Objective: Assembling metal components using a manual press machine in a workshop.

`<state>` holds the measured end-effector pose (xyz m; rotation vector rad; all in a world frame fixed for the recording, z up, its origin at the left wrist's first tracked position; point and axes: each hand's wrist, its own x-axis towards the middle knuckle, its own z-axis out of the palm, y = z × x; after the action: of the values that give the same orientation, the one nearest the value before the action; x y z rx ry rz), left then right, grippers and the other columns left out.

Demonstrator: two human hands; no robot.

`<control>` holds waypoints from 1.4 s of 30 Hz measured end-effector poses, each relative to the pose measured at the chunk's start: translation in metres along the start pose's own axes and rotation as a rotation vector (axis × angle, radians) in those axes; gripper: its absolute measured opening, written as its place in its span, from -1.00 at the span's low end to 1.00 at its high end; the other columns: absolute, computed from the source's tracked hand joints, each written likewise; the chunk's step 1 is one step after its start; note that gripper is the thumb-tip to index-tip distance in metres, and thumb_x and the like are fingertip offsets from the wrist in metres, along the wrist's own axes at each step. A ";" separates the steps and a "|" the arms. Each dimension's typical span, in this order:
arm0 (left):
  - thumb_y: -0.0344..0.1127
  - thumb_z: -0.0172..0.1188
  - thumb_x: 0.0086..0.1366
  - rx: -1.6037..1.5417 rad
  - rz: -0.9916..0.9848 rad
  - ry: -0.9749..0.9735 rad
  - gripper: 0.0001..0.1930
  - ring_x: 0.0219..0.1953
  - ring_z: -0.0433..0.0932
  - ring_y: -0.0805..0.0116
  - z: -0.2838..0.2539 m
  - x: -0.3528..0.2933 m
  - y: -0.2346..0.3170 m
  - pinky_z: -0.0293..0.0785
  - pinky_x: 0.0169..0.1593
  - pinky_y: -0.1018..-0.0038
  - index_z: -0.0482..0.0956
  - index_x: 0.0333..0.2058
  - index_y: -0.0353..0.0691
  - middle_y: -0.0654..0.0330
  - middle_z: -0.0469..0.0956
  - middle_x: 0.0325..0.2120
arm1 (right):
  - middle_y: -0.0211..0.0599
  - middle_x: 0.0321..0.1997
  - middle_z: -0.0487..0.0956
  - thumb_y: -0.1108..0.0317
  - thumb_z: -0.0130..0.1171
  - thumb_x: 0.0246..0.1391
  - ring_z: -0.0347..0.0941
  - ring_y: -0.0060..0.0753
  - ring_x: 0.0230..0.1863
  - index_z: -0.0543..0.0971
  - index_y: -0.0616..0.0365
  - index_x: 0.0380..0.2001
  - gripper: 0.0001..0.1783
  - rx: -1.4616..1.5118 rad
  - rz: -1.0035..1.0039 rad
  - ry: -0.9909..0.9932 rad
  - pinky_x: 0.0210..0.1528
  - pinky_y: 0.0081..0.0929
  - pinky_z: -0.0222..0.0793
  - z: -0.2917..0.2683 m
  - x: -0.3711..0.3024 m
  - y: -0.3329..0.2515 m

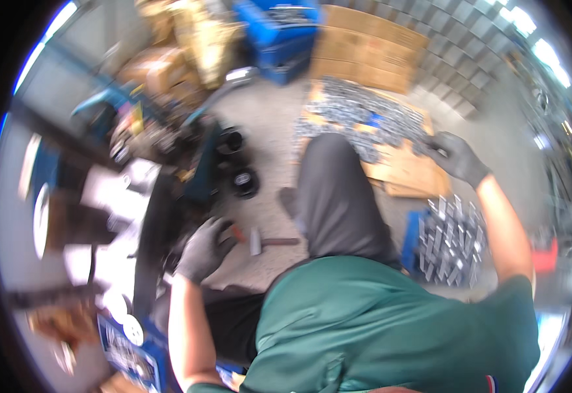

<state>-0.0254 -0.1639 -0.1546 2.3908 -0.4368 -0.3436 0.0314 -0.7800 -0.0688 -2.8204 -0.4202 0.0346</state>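
My left hand, in a grey glove, is beside the dark machine at the left. Its fingers and thumb curve with a gap between them, and a small orange piece shows just beyond the fingertips. I cannot tell whether they touch it. My right hand, also gloved, is at the right edge of a spread of small grey metal parts lying on cardboard. Its fingers are curled in toward the thumb. Anything between them is hidden by blur and the glove.
A hammer lies on the floor between my left hand and my knee. Right of my leg stands a blue crate with upright metal pieces. Blue bins and cardboard boxes are at the back. The machine fills the left.
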 end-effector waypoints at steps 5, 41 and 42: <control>-0.14 0.32 0.35 0.175 -0.109 0.014 -0.57 0.08 0.59 -0.15 -0.010 -0.030 -0.008 0.54 0.14 0.07 0.57 0.14 -0.14 -0.09 0.58 0.03 | 0.02 -0.03 0.67 0.56 0.30 0.05 0.60 0.01 -0.01 0.63 0.30 -0.08 -0.68 0.145 -0.630 0.200 0.10 -0.17 0.47 -0.049 0.078 -0.214; 0.01 0.21 0.35 0.286 -0.290 0.141 -0.62 -0.06 0.67 -0.13 0.003 -0.071 -0.057 0.61 0.00 0.02 0.64 -0.01 -0.09 -0.11 0.65 -0.11 | 0.01 0.22 0.54 0.31 0.41 0.14 0.54 -0.19 0.19 0.23 0.39 0.44 -0.11 0.066 -1.753 1.093 0.28 -0.30 0.43 -0.231 0.216 -0.521; 0.01 0.22 0.34 0.282 -0.272 0.181 -0.62 -0.07 0.67 -0.12 0.008 -0.075 -0.065 0.61 -0.01 0.02 0.64 -0.03 -0.09 -0.11 0.66 -0.13 | 0.01 0.22 0.54 0.31 0.41 0.14 0.53 -0.19 0.19 0.23 0.39 0.44 -0.11 0.061 -1.731 1.101 0.29 -0.30 0.43 -0.225 0.219 -0.523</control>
<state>-0.0819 -0.0919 -0.1941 2.7351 -0.0781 -0.1910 0.1087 -0.3003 0.3003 -1.1434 -2.0254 -1.5390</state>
